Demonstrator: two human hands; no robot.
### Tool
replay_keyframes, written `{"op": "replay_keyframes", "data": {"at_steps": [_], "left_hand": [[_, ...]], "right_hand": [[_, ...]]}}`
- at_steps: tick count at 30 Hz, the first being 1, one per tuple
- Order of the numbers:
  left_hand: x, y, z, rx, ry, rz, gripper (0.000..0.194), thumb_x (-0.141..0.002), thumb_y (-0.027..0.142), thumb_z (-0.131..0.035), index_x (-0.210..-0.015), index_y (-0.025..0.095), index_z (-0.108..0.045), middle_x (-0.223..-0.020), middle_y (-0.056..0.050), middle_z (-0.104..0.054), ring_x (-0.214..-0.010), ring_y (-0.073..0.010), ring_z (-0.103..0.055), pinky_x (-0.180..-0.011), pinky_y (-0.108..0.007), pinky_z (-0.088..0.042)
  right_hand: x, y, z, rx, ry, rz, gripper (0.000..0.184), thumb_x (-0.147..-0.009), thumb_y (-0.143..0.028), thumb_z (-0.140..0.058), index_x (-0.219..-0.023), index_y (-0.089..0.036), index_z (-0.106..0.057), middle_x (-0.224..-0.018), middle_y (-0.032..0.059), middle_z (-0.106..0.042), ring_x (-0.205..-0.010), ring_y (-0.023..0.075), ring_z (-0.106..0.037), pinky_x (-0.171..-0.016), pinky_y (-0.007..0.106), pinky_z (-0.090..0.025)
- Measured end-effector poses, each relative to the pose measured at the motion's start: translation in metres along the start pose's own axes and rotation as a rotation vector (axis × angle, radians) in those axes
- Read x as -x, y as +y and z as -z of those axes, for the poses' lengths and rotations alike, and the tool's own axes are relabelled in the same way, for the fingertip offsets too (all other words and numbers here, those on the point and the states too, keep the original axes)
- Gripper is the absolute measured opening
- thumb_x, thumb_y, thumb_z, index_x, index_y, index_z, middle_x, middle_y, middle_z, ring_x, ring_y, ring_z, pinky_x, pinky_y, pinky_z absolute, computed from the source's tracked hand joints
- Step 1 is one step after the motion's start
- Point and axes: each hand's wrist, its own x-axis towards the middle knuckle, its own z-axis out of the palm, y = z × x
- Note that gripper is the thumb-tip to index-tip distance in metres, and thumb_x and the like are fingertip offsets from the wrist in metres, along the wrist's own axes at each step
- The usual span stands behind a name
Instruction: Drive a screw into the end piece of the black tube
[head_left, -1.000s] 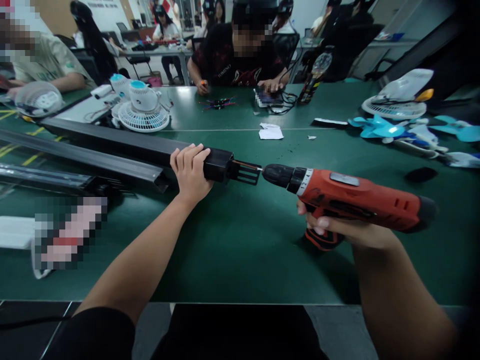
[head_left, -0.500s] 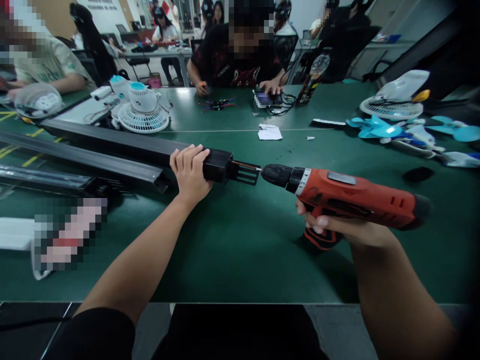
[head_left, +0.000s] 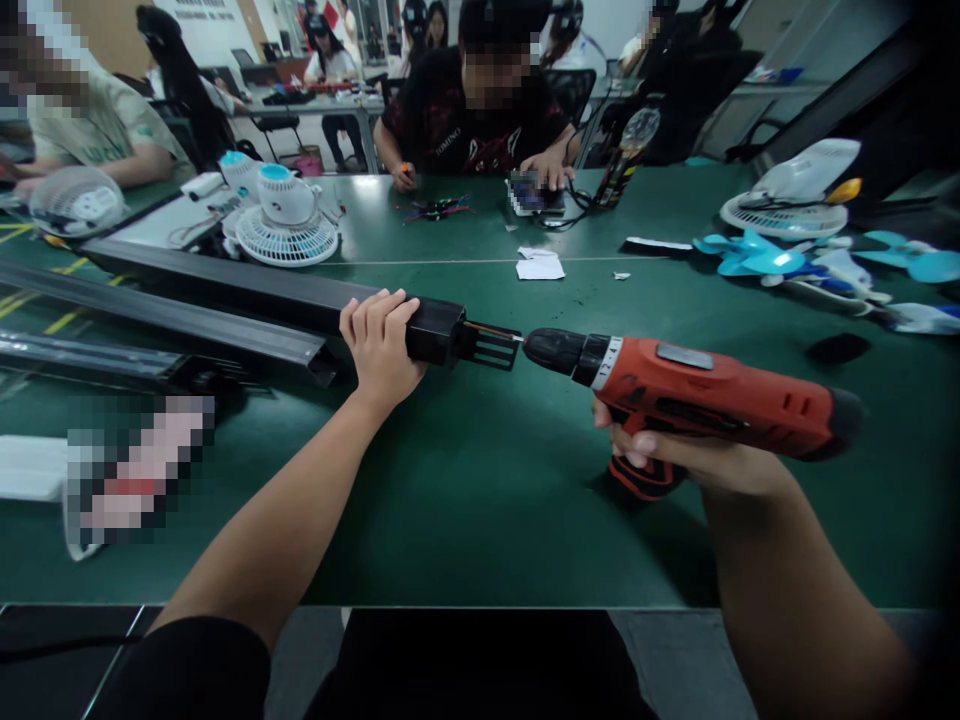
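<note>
My left hand (head_left: 382, 345) is wrapped over the end of a long black metal post (head_left: 277, 292) lying on the green table. From that end sticks out a slotted black bracket (head_left: 491, 347). My right hand (head_left: 660, 450) grips the handle of a red and black cordless drill (head_left: 720, 395), its chuck pointing left. The thin bit of the drill reaches the bracket's outer end; whether it sits in a screw there is too small to tell. Two more black metal profiles (head_left: 180, 315) lie to the left of my left hand.
White fan parts (head_left: 289, 225) stand at the back left. Blue fan blades (head_left: 750, 257) and a fan housing lie at the right. A white paper scrap (head_left: 540, 265) lies mid-table. Across the table sits a person (head_left: 480, 130) beside a bottle (head_left: 626, 160).
My hands, the post and the drill have stayed in place. Across the table, the person's hand on the device has shifted slightly.
</note>
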Motion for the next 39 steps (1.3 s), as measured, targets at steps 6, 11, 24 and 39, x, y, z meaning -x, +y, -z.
{"op": "replay_keyframes", "data": {"at_steps": [6,11,24,39], "left_hand": [[-0.0007,0.0000,0.0005,0.014,-0.043,0.028,0.054,-0.100,0.037,-0.077,-0.153,0.029,-0.073,-0.160,-0.018,-0.083,-0.164,-0.0449,-0.068,-0.153,-0.076,-0.029],[-0.0008,0.0001,-0.0006,-0.018,0.014,-0.014,0.054,-0.099,0.037,-0.077,-0.152,0.030,-0.072,-0.158,-0.017,-0.084,-0.160,-0.0430,-0.072,-0.151,-0.073,-0.033],[0.0000,-0.0017,-0.0013,0.045,0.001,0.011,0.053,-0.099,0.035,-0.075,-0.152,0.029,-0.073,-0.159,-0.018,-0.083,-0.163,-0.0449,-0.071,-0.153,-0.077,-0.030],[-0.0008,0.0007,-0.0012,-0.044,0.019,-0.002,0.052,-0.099,0.037,-0.076,-0.151,0.031,-0.072,-0.157,-0.015,-0.084,-0.160,-0.0422,-0.072,-0.151,-0.072,-0.034]], "right_hand": [[0.0016,-0.0004,-0.0004,0.017,0.007,-0.030,0.030,-0.102,-0.054,-0.105,-0.115,-0.029,-0.095,-0.097,0.0071,-0.087,-0.058,0.0168,-0.068,-0.051,0.031,-0.066],[0.0013,-0.0017,-0.0013,0.020,-0.005,-0.024,0.031,-0.103,-0.057,-0.104,-0.113,-0.030,-0.096,-0.089,0.0058,-0.084,-0.057,0.0169,-0.068,-0.050,0.030,-0.064],[-0.0003,-0.0029,-0.0025,0.005,0.002,0.001,0.030,-0.102,-0.053,-0.106,-0.115,-0.028,-0.095,-0.096,0.0064,-0.087,-0.058,0.0147,-0.070,-0.052,0.027,-0.064],[-0.0003,-0.0037,-0.0018,0.023,-0.017,-0.011,0.032,-0.104,-0.059,-0.103,-0.114,-0.030,-0.094,-0.090,0.0048,-0.083,-0.057,0.0157,-0.067,-0.050,0.027,-0.062]]}}
